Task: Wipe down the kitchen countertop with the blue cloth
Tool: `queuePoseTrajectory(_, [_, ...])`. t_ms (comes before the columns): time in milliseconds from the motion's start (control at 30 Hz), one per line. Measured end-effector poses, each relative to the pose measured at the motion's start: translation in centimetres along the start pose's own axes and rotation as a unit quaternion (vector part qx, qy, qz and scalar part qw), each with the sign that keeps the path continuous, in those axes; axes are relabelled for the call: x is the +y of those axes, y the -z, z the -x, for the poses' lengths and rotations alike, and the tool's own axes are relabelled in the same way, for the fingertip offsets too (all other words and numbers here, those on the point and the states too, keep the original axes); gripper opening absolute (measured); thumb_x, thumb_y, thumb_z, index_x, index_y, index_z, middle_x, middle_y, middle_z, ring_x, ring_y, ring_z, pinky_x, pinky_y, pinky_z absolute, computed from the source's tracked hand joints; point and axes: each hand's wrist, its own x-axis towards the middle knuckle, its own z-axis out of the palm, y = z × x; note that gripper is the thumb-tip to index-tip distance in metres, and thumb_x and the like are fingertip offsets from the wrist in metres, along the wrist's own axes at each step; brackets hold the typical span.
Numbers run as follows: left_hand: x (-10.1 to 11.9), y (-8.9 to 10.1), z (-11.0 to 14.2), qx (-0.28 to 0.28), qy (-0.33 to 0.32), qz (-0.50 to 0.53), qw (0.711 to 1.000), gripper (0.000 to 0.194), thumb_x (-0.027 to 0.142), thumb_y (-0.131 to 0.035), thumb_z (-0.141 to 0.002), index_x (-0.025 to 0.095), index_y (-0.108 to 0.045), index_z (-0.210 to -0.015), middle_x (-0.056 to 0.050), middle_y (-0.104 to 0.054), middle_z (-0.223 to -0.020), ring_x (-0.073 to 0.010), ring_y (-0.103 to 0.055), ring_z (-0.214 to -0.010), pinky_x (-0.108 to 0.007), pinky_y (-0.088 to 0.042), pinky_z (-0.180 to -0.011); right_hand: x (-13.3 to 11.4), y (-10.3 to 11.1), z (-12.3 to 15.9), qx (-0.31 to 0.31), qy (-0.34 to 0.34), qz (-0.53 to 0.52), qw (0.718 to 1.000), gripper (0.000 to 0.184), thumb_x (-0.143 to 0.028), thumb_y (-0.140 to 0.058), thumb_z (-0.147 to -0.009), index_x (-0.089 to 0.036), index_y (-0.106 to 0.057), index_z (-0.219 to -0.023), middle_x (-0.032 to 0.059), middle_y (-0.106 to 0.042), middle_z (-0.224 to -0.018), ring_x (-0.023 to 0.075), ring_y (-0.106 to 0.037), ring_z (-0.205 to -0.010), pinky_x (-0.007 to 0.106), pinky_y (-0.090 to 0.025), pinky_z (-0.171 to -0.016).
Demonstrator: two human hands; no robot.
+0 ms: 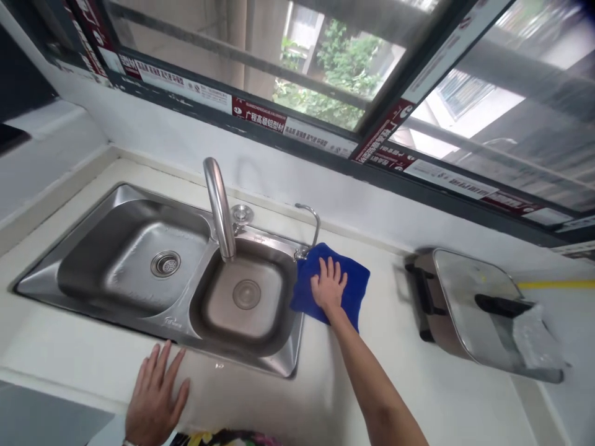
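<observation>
A blue cloth (356, 282) lies spread on the white counter, its left part overlapping the right rim of the steel double sink (179, 325). My right hand (329, 285) rests flat on the cloth with its fingers spread. On the counter in front of the sink, my left hand (158, 393) lies palm down, fingers stretched out and touching nothing but the counter near the sink's front edge. A curved steel faucet (218, 204) hangs over the smaller right basin.
A thin curved tap (316, 226) stands behind the cloth. At the right, an electric pan (446, 297) with a glass lid sits by the wall. The window frame (288, 133) runs above the counter. Small water drops (219, 365) show near the front edge.
</observation>
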Motion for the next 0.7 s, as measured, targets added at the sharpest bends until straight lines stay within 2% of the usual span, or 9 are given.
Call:
queuePoseTrajectory(133, [-0.4,-0.2,0.2,-0.007,-0.015,-0.024,1.0,0.083,0.032,-0.054,-0.087,0.023,-0.017,-0.16,-0.011,-0.017,-0.169,-0.0373,-0.019,-0.154,-0.055,-0.021,-0.124,0.4,-0.2,-3.7,0.004,0.021,-0.013,1.0,0.062,-0.036,-0.032,-0.095,-0.026,-0.032,-0.157,0.0044,-0.025,-0.165,0.0298,-0.016,-0.151,0.059,-0.017,-0.12])
queuePoseTrajectory(267, [-0.9,-0.3,0.4,-0.023,-0.015,-0.044,0.999,0.084,0.033,-0.053,-0.086,0.026,-0.014,-0.161,-0.01,-0.017,-0.169,-0.0372,-0.019,-0.154,-0.058,-0.026,-0.122,1.2,-0.4,-7.2,0.007,0.046,-0.029,0.999,0.062,-0.036,-0.034,-0.096,-0.027,-0.032,-0.157,0.004,-0.026,-0.165,0.03,-0.018,-0.15,0.058,-0.016,-0.12])
queuePoseTrajectory(433, [-1.4,-0.4,0.8,-0.018,-0.026,-0.069,0.997,0.083,0.035,-0.054,-0.086,0.028,-0.017,-0.16,-0.01,-0.025,-0.167,-0.0344,-0.025,-0.152,-0.056,-0.028,-0.122,1.9,-0.8,-9.9,0.009,0.048,-0.051,0.998,0.061,-0.036,-0.035,-0.096,-0.027,-0.034,-0.156,0.0044,-0.029,-0.164,0.03,-0.019,-0.149,0.058,-0.015,-0.119])
queuePoseTrajectory(567, [-1.4,-0.4,0.8,0.001,-0.032,-0.074,0.997,0.082,0.034,-0.055,-0.086,0.028,-0.02,-0.16,-0.009,-0.026,-0.166,-0.0335,-0.026,-0.152,-0.053,-0.026,-0.123,2.1,-0.8,-8.9,0.028,0.057,-0.058,0.996,0.059,-0.036,-0.034,-0.097,-0.026,-0.035,-0.155,0.0053,-0.031,-0.163,0.0282,-0.021,-0.149,0.056,-0.016,-0.12])
queuePoseTrajectory(700, [-1.5,-0.6,0.8,0.019,-0.033,-0.069,0.997,0.08,0.035,-0.054,-0.088,0.027,-0.019,-0.16,-0.01,-0.027,-0.166,-0.0339,-0.026,-0.152,-0.054,-0.027,-0.122,3.0,-0.3,-4.4,0.049,0.067,-0.044,0.996,0.057,-0.036,-0.033,-0.099,-0.024,-0.036,-0.155,0.0057,-0.032,-0.163,0.0264,-0.023,-0.149,0.053,-0.017,-0.12])
